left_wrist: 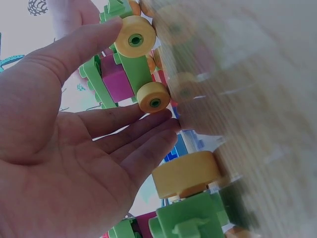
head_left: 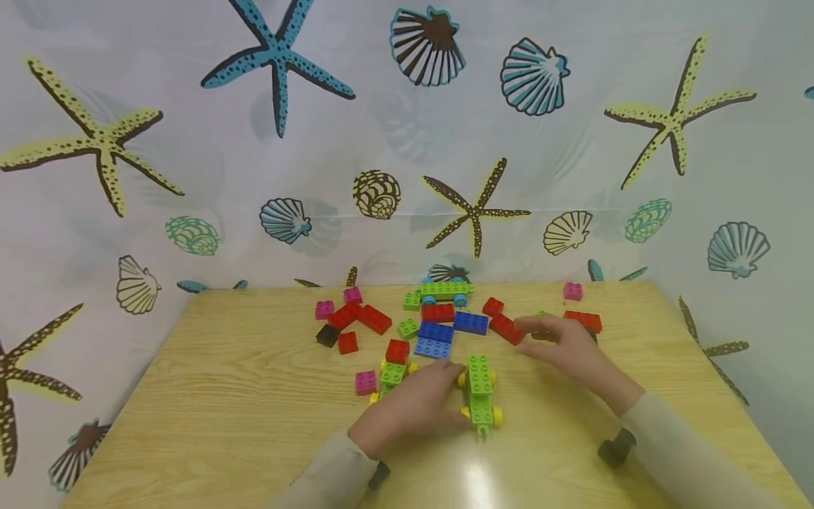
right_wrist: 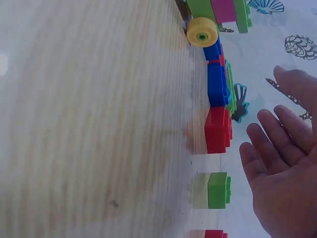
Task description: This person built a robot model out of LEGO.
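Left hand (head_left: 407, 410) released, flat beside the green wheeled car (head_left: 480, 392); right hand (head_left: 566, 346) released over red brick (head_left: 506, 329), selecting; a pinch comes next.

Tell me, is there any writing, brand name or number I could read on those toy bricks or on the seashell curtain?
None can be read in any view.
The bricks and the green wheeled car show only plain studs.
The curtain carries starfish and shell pictures, no words.
The wooden table is unmarked.
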Demonstrator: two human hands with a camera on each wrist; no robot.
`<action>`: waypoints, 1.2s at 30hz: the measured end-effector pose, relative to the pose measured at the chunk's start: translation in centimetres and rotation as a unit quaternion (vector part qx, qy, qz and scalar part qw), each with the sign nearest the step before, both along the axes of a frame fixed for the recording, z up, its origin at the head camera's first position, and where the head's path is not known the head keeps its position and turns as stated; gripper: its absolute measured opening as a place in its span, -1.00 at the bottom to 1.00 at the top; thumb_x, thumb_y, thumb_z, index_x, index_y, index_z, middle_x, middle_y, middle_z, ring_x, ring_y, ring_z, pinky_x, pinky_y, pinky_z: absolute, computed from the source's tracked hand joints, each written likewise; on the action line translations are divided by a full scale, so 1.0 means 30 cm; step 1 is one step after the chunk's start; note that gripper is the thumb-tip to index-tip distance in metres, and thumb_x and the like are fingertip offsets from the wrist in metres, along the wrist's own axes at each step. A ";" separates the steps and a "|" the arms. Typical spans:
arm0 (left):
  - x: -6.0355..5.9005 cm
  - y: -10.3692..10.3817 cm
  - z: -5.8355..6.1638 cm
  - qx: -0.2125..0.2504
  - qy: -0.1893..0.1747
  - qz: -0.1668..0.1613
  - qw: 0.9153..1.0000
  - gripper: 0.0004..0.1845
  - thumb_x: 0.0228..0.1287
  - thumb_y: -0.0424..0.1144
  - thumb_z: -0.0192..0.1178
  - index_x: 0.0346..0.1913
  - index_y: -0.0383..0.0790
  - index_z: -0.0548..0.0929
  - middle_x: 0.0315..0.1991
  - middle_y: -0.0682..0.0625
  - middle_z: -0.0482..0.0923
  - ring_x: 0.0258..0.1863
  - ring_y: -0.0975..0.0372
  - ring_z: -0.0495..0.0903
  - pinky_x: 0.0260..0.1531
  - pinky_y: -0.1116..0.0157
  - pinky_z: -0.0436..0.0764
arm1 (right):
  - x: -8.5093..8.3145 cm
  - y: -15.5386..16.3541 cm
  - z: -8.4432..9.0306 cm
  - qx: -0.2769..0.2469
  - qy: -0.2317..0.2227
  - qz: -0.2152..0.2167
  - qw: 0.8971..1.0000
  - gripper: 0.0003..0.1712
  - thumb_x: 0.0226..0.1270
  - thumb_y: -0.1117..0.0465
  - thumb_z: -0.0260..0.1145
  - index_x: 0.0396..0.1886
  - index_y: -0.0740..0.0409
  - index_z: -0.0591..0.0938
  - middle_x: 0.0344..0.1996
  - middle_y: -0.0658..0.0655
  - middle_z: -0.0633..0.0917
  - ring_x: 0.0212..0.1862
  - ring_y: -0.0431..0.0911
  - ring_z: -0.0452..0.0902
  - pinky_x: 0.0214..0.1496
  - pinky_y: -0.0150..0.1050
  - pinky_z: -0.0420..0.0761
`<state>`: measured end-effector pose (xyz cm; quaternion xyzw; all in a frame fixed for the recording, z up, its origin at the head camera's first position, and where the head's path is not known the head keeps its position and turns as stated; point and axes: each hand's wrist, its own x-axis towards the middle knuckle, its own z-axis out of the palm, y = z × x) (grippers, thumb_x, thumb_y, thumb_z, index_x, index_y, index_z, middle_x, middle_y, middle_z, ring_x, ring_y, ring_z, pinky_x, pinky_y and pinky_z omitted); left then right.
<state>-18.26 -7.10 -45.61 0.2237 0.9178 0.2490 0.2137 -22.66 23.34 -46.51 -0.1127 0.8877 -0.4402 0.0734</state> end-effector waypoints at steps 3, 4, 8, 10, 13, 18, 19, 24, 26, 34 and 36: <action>-0.002 -0.001 -0.001 0.000 0.001 -0.002 1.000 -0.05 0.36 0.12 0.58 0.69 -0.15 0.44 0.65 -0.08 0.48 0.64 0.01 0.48 0.64 -0.06 0.53 | -0.028 -0.004 0.002 0.011 -0.007 -0.014 1.000 -0.38 0.60 -0.04 0.49 0.51 0.07 0.67 0.48 0.18 0.71 0.56 0.30 0.56 0.58 0.28 0.62; -0.002 -0.002 -0.002 0.000 0.001 -0.002 1.000 -0.05 0.36 0.12 0.58 0.69 -0.16 0.44 0.65 -0.09 0.48 0.65 0.01 0.48 0.64 -0.06 0.53 | -0.039 -0.007 0.003 0.014 -0.009 -0.017 1.000 -0.37 0.60 -0.06 0.49 0.52 0.06 0.66 0.49 0.18 0.70 0.57 0.29 0.55 0.59 0.29 0.61; -0.006 -0.002 -0.009 -0.001 0.002 -0.003 1.000 -0.05 0.37 0.13 0.58 0.69 -0.15 0.44 0.66 -0.08 0.47 0.66 0.01 0.47 0.65 -0.06 0.53 | -0.085 -0.027 0.006 0.018 -0.011 -0.027 0.999 -0.34 0.58 -0.08 0.50 0.52 0.08 0.66 0.50 0.19 0.69 0.56 0.29 0.55 0.61 0.27 0.59; -0.009 -0.002 -0.012 -0.003 0.003 -0.003 1.000 -0.05 0.37 0.14 0.58 0.69 -0.15 0.44 0.66 -0.08 0.47 0.65 0.01 0.48 0.65 -0.06 0.53 | -0.108 -0.039 0.007 0.020 -0.015 -0.034 0.999 -0.34 0.58 -0.10 0.50 0.52 0.08 0.66 0.50 0.19 0.70 0.54 0.28 0.55 0.60 0.25 0.61; -0.010 -0.002 -0.013 -0.007 0.005 -0.005 1.000 -0.05 0.37 0.15 0.57 0.69 -0.16 0.44 0.66 -0.09 0.47 0.64 0.00 0.49 0.64 -0.06 0.54 | -0.143 -0.059 0.005 0.021 -0.028 -0.045 0.998 -0.33 0.58 -0.12 0.50 0.53 0.06 0.65 0.50 0.20 0.69 0.52 0.26 0.53 0.57 0.22 0.64; -0.007 -0.003 -0.011 -0.011 0.012 -0.010 1.000 -0.05 0.38 0.16 0.56 0.68 -0.17 0.44 0.65 -0.10 0.48 0.62 0.01 0.51 0.63 -0.05 0.54 | -0.190 -0.090 0.008 0.020 -0.044 -0.063 0.997 -0.33 0.59 -0.10 0.48 0.56 0.06 0.63 0.52 0.21 0.66 0.53 0.25 0.50 0.59 0.21 0.62; -0.007 -0.003 -0.012 -0.010 0.012 -0.010 1.000 -0.05 0.38 0.16 0.56 0.68 -0.17 0.44 0.65 -0.10 0.48 0.62 0.01 0.51 0.64 -0.05 0.54 | -0.197 -0.096 0.009 0.019 -0.045 -0.067 0.997 -0.33 0.60 -0.09 0.47 0.56 0.07 0.62 0.52 0.21 0.65 0.53 0.25 0.50 0.60 0.21 0.61; -0.003 -0.007 -0.007 -0.009 0.012 -0.007 1.000 -0.05 0.37 0.16 0.56 0.68 -0.17 0.44 0.65 -0.10 0.48 0.62 0.00 0.51 0.63 -0.06 0.55 | -0.232 -0.129 0.005 0.007 -0.052 -0.080 0.995 -0.32 0.61 -0.04 0.45 0.57 0.15 0.59 0.52 0.25 0.64 0.51 0.24 0.52 0.62 0.18 0.60; -0.002 -0.009 -0.004 -0.008 0.012 -0.006 1.000 -0.05 0.38 0.15 0.56 0.68 -0.17 0.44 0.65 -0.10 0.48 0.62 0.00 0.51 0.63 -0.06 0.55 | -0.247 -0.143 -0.001 0.000 -0.058 -0.084 0.995 -0.31 0.62 -0.02 0.45 0.57 0.19 0.58 0.52 0.27 0.63 0.51 0.24 0.54 0.63 0.18 0.59; -0.001 -0.010 -0.004 -0.008 0.012 -0.007 1.000 -0.05 0.37 0.17 0.56 0.68 -0.15 0.45 0.64 -0.09 0.49 0.60 0.01 0.52 0.62 -0.05 0.56 | -0.277 -0.182 -0.030 0.017 -0.056 -0.091 0.994 -0.36 0.63 0.04 0.45 0.55 0.22 0.59 0.46 0.31 0.66 0.48 0.24 0.57 0.65 0.18 0.57; 0.000 -0.009 -0.005 -0.007 0.012 -0.008 1.000 -0.05 0.37 0.17 0.56 0.68 -0.15 0.45 0.64 -0.08 0.49 0.60 0.01 0.52 0.63 -0.05 0.55 | -0.281 -0.188 -0.034 0.022 -0.056 -0.097 0.994 -0.37 0.63 0.06 0.46 0.54 0.22 0.60 0.46 0.31 0.67 0.47 0.24 0.57 0.65 0.18 0.57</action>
